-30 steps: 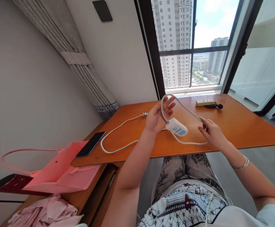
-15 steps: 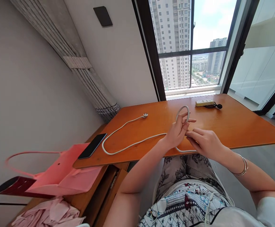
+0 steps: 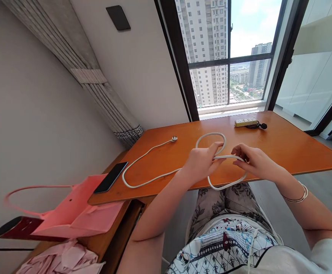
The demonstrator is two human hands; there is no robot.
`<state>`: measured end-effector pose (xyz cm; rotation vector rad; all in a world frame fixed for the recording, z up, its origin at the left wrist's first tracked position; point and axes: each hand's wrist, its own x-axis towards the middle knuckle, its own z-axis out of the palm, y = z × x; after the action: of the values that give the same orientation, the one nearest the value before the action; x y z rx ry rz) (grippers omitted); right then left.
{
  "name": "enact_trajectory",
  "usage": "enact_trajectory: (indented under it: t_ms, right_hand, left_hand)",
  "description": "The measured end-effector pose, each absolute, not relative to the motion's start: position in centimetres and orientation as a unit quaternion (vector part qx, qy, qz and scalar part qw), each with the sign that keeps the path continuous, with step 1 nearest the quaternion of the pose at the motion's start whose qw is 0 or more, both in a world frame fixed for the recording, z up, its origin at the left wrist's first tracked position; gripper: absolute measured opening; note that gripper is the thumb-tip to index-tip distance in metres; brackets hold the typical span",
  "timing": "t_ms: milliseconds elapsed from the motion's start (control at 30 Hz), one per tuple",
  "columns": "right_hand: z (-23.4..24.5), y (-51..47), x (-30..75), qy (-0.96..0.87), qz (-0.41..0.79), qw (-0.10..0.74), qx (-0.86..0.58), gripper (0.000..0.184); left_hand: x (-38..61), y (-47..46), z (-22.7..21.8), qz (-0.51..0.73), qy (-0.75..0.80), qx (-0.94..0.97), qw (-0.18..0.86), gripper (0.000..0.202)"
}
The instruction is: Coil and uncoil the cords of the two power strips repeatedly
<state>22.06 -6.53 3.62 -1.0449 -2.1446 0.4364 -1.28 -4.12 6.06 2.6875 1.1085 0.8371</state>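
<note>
A white power cord (image 3: 145, 185) runs across the wooden table, its plug (image 3: 174, 139) lying toward the back left. My left hand (image 3: 201, 161) is closed on the cord over the table's front part, with a loop rising beyond its fingers. To its right, my right hand (image 3: 253, 161) pinches the same cord between thumb and fingers. A short stretch of cord spans the two hands. Below them another loop hangs past the table's front edge. The cord's other end cannot be made out.
A black phone (image 3: 111, 177) lies at the table's (image 3: 294, 146) left end. A power strip (image 3: 245, 122) with a black plug sits at the back right. Left of the table are a pink bag (image 3: 83, 205), a dark red box (image 3: 23, 227) and crumpled pink cloth (image 3: 63, 258).
My hands have moved apart, the left one leftward and the right one slightly right. The small upright loop has widened, and a length of cord now stretches between the hands.
</note>
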Motion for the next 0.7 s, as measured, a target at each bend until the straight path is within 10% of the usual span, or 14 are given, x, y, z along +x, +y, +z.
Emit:
enact_trajectory:
  t_ms: [233,467,700]
  right_hand:
    - [1.5,-6.0,23.3,-0.707,0.509,0.379,-0.311,0.038]
    - [3.4,-4.1,21.3,-0.618,0.375,0.601,-0.340,0.038]
    - [0.1,-2.5,17.7,-0.672,0.423,0.526,-0.305,0.041]
  left_hand:
    - [-2.4,-3.5,6.9,0.357,0.378,0.830,0.204,0.028]
    - [-1.7,-3.6,6.6,0.292,0.207,0.635,0.684,0.058]
    - [-1.5,-3.8,6.6,0.451,0.198,0.549,0.675,0.057]
